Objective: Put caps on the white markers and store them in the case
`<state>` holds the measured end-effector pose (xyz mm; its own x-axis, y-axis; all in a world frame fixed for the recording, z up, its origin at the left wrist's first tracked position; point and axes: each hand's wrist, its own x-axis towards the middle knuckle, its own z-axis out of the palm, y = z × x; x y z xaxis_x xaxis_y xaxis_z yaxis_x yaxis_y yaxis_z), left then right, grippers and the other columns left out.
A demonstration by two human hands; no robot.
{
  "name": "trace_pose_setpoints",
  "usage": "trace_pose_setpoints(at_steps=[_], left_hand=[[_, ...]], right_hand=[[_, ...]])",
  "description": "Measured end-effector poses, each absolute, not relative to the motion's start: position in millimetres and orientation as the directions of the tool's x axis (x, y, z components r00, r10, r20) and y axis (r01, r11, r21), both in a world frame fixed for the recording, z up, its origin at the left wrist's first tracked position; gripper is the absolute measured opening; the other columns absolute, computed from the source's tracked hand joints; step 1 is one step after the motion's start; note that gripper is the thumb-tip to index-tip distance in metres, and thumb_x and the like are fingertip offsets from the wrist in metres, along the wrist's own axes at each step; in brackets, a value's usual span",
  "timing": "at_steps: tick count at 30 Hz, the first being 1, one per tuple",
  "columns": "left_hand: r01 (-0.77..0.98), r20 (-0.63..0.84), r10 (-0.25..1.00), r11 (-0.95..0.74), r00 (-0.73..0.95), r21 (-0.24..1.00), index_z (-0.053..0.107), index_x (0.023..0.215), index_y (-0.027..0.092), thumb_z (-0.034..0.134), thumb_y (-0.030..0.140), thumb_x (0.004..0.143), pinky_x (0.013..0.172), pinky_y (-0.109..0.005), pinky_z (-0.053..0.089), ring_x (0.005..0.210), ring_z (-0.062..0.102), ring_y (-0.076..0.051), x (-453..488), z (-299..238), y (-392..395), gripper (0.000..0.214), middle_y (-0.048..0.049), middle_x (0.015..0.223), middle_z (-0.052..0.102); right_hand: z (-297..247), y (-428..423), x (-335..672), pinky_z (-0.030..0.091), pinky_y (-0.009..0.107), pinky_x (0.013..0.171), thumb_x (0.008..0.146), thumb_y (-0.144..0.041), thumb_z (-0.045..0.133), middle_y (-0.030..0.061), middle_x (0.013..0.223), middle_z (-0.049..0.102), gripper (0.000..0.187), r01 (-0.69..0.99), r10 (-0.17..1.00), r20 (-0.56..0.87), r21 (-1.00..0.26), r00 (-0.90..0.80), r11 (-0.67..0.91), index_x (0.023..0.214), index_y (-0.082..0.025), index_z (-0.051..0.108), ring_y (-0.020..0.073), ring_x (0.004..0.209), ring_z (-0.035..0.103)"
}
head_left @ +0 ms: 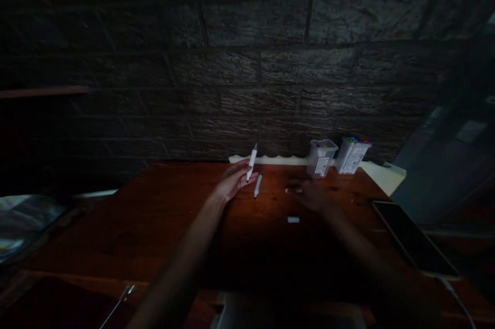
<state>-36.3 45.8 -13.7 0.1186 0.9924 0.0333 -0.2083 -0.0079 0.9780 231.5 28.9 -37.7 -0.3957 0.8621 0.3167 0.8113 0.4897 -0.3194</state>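
My left hand (235,180) pinches a white marker (251,162) and holds it tilted above the wooden table. Its grey tip end points up and away from me. Just right of those fingers, a second pale marker (258,185) lies on the tabletop. Over the right part of the table is my right hand (308,194), dark and slightly blurred. Its fingers are closed together, and what they hold, if anything, is too small and dim to name. Below this hand a small white piece (293,219), perhaps a cap, rests on the wood.
Two clear plastic boxes stand at the back right: one box (322,159) with a few markers, another box (351,156) filled with colour-capped ones. A tablet or large phone (415,239) with a cable lies at the right edge. The brick wall (240,71) rises behind the table (154,215).
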Motion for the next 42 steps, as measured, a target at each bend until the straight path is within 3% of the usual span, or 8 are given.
trace_pose_setpoints(at_steps=[3,8,14,20,25,30,35,42], left_hand=[[-0.538,0.067,0.979,0.049,0.194,0.841,0.060,0.107,0.014,0.066,0.011,0.077,0.079,-0.028,0.055,0.088,0.070,-0.019,-30,-5,39,0.031,-0.0070,0.090,0.071],[-0.660,0.162,0.967,0.008,0.196,0.751,0.063,0.100,0.012,0.064,0.009,0.078,0.068,-0.021,0.055,0.071,0.068,-0.012,-20,2,29,0.022,-0.0050,0.082,0.071],[-0.650,0.212,0.953,-0.022,0.216,0.760,0.063,0.098,0.014,0.067,0.008,0.071,0.065,-0.022,0.054,0.064,0.067,-0.012,-19,0,25,0.029,-0.0034,0.076,0.071],[-0.609,0.189,0.937,0.031,0.294,0.792,0.062,0.103,0.014,0.067,0.008,0.069,0.071,-0.025,0.055,0.074,0.071,-0.016,-19,-3,24,0.034,-0.0057,0.082,0.074],[-0.600,0.216,0.913,0.039,0.346,0.799,0.064,0.100,0.014,0.069,0.012,0.072,0.071,-0.029,0.056,0.077,0.071,-0.020,-18,-4,22,0.029,-0.0083,0.085,0.075],[-0.567,0.211,0.905,0.039,0.369,0.823,0.066,0.098,0.012,0.069,0.015,0.074,0.072,-0.031,0.055,0.075,0.071,-0.020,-17,-4,20,0.025,-0.0091,0.083,0.074],[-0.545,0.208,0.906,0.030,0.369,0.838,0.068,0.095,0.010,0.070,0.018,0.074,0.070,-0.028,0.054,0.072,0.070,-0.018,-17,-3,19,0.023,-0.0089,0.084,0.074],[-0.507,0.175,0.917,0.033,0.358,0.861,0.065,0.102,0.012,0.070,0.017,0.075,0.069,-0.027,0.056,0.067,0.070,-0.016,-17,-2,19,0.028,-0.0054,0.080,0.072]], right_hand=[[-38,28,247,0.044,0.034,0.090,0.086,-0.022,0.057,0.0093,0.102,0.071,0.019,0.827,0.877,0.255,-0.306,-0.407,0.472,0.097,-0.019,0.072,0.0237,0.098,0.063],[-41,28,241,0.046,0.030,0.082,0.087,-0.022,0.056,0.0075,0.096,0.072,0.016,0.815,0.892,0.231,-0.365,-0.390,0.451,0.093,-0.019,0.072,0.0204,0.089,0.065],[-46,31,239,0.047,0.029,0.078,0.087,-0.023,0.055,0.0072,0.092,0.072,0.016,0.789,0.886,0.229,-0.404,-0.403,0.464,0.091,-0.020,0.070,0.0197,0.084,0.066],[-46,31,240,0.048,0.031,0.079,0.087,-0.025,0.054,0.0061,0.098,0.071,0.015,0.744,0.874,0.308,-0.461,-0.377,0.483,0.092,-0.022,0.068,0.0197,0.087,0.066],[-35,27,239,0.049,0.030,0.069,0.085,-0.030,0.055,0.0051,0.090,0.073,0.018,0.656,0.900,0.339,-0.619,-0.272,0.432,0.094,-0.020,0.067,0.0187,0.074,0.067],[-34,28,241,0.052,0.031,0.069,0.081,-0.029,0.059,0.0045,0.087,0.073,0.018,0.505,0.910,0.347,-0.757,-0.227,0.414,0.095,-0.020,0.067,0.0196,0.076,0.068],[-36,33,245,0.053,0.035,0.074,0.082,-0.028,0.057,0.0093,0.101,0.070,0.029,0.522,0.898,0.398,-0.734,-0.188,0.435,0.107,-0.017,0.067,0.0216,0.083,0.066],[-33,31,250,0.053,0.034,0.072,0.085,-0.030,0.055,0.0074,0.096,0.071,0.030,0.569,0.926,0.313,-0.731,-0.211,0.377,0.110,-0.018,0.067,0.0196,0.078,0.065]])
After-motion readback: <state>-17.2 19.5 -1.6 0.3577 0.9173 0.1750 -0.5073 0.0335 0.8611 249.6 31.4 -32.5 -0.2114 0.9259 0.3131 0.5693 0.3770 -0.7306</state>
